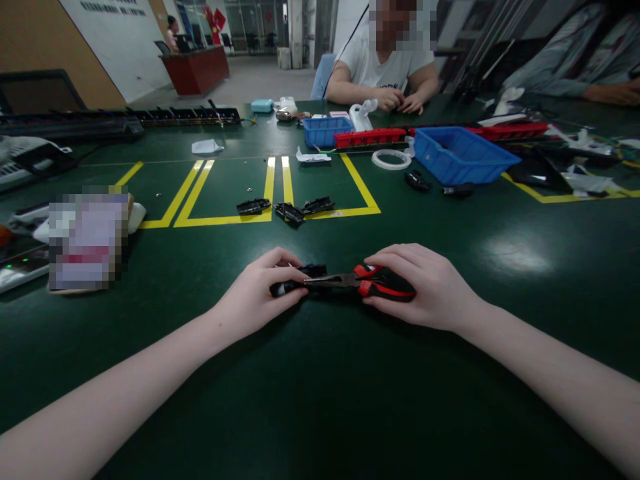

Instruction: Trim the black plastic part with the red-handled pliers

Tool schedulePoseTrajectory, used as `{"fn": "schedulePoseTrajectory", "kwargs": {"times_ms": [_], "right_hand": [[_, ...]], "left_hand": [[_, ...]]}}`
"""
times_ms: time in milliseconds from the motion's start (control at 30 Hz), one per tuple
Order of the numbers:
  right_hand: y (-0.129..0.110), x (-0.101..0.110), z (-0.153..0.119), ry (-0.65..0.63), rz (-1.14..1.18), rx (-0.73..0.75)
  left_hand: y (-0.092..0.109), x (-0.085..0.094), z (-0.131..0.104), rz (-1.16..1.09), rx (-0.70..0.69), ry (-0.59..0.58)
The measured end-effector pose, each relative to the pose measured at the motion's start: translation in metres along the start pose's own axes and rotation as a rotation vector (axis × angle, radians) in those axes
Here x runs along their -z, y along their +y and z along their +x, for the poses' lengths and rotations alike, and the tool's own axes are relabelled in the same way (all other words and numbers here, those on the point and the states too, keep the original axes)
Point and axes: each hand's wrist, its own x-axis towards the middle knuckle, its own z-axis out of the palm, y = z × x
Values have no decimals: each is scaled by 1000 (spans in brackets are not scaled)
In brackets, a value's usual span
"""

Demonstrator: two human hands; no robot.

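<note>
Long-nose pliers (385,291) with red and black handles lie in the grip of my right hand (425,283), fingers on one handle and thumb on the other. Their metal jaws point left, over a small black plastic part (316,270). My left hand (267,283) pinches that part between thumb and fingers, low over the green table. The pliers' tips reach my left fingertips; whether they bite on the part I cannot tell. Beyond my hands, similar black plastic pieces (289,213) lie by the yellow tape lines.
A blue bin (463,157) stands at the back right, a tape roll (391,159) beside it. A smaller blue bin (327,131) and red strips (370,138) lie further back. A phone-like object (90,243) stands at the left. A person (385,73) sits across the table (320,400).
</note>
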Motion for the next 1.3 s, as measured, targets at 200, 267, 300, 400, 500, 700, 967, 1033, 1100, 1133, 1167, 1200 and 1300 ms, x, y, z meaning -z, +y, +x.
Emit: {"fn": "schedulePoseTrajectory", "kwargs": {"times_ms": [200,267,300,400,500,700,967,1033,1100,1133,1167,1200,1300], "right_hand": [[1,2,3,-12,-11,25],[4,2,3,-10,-10,26],[5,1,2,-7,-12,31],[7,1,2,2,-19,43],[6,0,2,-9,-13,32],[6,1,2,-20,-31,38],[11,7,2,-56,-69,52],[11,7,3,-55,-70,52],[11,8,3,-52,-71,54],[11,8,3,-50,-71,56],[11,8,3,-46,-72,60],[11,7,3,-42,-73,64],[11,7,2,-31,-81,75]], "left_hand": [[0,1,-1,-5,10,-17],[-1,1,-1,-9,9,-21],[-1,1,-1,-11,9,-24],[-1,2,-1,-8,14,-27],[-1,1,-1,-4,18,-25],[-1,2,0,-19,23,-28],[-1,1,0,-8,30,-39],[-1,1,0,-2,26,-33],[-1,1,0,-6,23,-28],[-1,1,0,-9,23,-26],[-1,1,0,-12,24,-24],[-1,1,0,-15,24,-23],[0,2,0,-24,28,-22]]}}
